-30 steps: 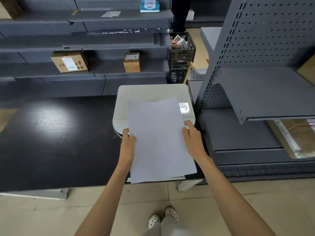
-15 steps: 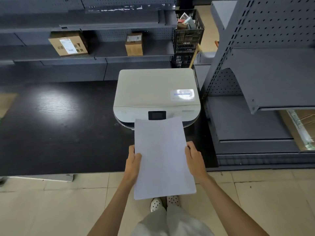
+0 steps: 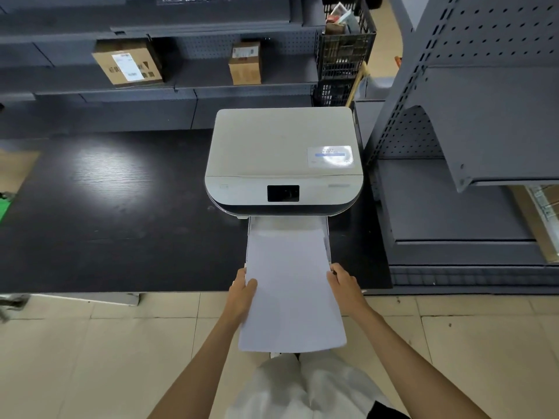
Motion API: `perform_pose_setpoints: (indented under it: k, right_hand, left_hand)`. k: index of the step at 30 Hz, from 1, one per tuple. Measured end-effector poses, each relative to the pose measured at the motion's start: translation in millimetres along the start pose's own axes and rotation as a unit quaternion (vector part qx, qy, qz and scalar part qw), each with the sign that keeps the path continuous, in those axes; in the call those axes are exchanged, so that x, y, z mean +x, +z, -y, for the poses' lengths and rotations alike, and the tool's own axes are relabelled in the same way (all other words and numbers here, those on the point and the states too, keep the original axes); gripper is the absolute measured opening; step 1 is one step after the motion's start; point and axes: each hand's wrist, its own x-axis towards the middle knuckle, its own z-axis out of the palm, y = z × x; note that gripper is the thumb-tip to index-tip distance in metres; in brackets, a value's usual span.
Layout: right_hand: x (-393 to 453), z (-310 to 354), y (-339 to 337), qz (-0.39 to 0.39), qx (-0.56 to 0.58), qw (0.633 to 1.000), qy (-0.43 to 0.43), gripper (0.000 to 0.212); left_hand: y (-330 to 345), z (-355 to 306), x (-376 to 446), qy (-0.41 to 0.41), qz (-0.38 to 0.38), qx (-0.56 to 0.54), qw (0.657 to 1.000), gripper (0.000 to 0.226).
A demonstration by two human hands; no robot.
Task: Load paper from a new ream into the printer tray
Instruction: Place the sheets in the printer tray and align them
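Observation:
A white printer (image 3: 284,146) stands on the black table (image 3: 121,213), its small dark screen facing me. The paper tray (image 3: 257,222) is pulled out from under its front. A stack of white paper (image 3: 290,291) lies lengthwise over the tray, its far edge inside the tray and its near end jutting past the table edge. My left hand (image 3: 242,293) grips the stack's left edge. My right hand (image 3: 344,285) grips its right edge beside the tray's right wall.
Grey metal shelving (image 3: 469,131) stands close on the printer's right. Behind the table, low shelves hold two cardboard boxes (image 3: 127,66) and a black crate (image 3: 344,49). Beige tiled floor (image 3: 90,358) lies below the table edge.
The paper came down from in front of the printer and its far end slid forward into the pulled-out tray. Both hands stayed on the side edges and moved lower with it.

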Motion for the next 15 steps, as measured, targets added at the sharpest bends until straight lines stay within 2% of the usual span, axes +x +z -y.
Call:
perform_pose_setpoints:
  k: [11, 15]
  right_hand:
    - [21.4, 1.3, -2.9, -0.010, 0.033, 0.998, 0.047, 0.023]
    - [31.4, 6.6, -2.4, -0.006, 0.034, 0.998, 0.049, 0.016]
  left_hand:
    - [3.0, -9.7, 24.2, -0.020, -0.008, 0.024, 0.999, 0.045]
    - [3.6, -13.0, 33.6, -0.018, -0.018, 0.019, 1.000, 0.048]
